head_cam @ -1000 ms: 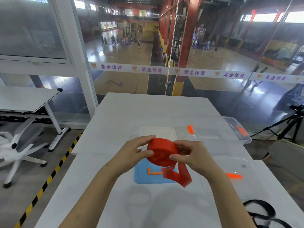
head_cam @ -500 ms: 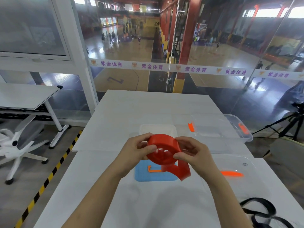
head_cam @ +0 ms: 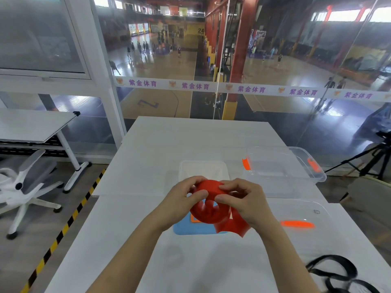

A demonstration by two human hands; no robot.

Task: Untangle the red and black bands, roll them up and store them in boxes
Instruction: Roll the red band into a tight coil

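Red band (head_cam: 208, 210) sits between both hands, wound into a loose coil and held up above the white table (head_cam: 190, 140). Left hand (head_cam: 182, 199) closes on the coil's left edge, thumb across the near face and fingers curled over the top rim. Right hand (head_cam: 245, 199) closes on the right edge in the same way, thumb pressed to the front of the coil and fingers wrapped behind it. The roll's open centre faces the camera, with inner turns visible through it. A free tail of the red band hangs from the lower right of the coil, just below the right palm, and ends short of the tabletop as far as can be told.

Directly beneath the grip lies a blue lid (head_cam: 190, 229) flat on the table, with an orange latch partly hidden by the coil. Beyond the hands, just past the fingertips, stands a small clear box (head_cam: 203, 168) with a whitish floor. To the right of the grip and further away is a larger clear box (head_cam: 296, 166) with orange clips at both ends. Nearer, to the right of the right wrist, a clear lid (head_cam: 317, 212) lies flat, carrying one orange clip (head_cam: 297, 224).

Black band (head_cam: 338, 273) lies in loose loops on the table at the lower right, well apart from both hands and beside the right forearm.
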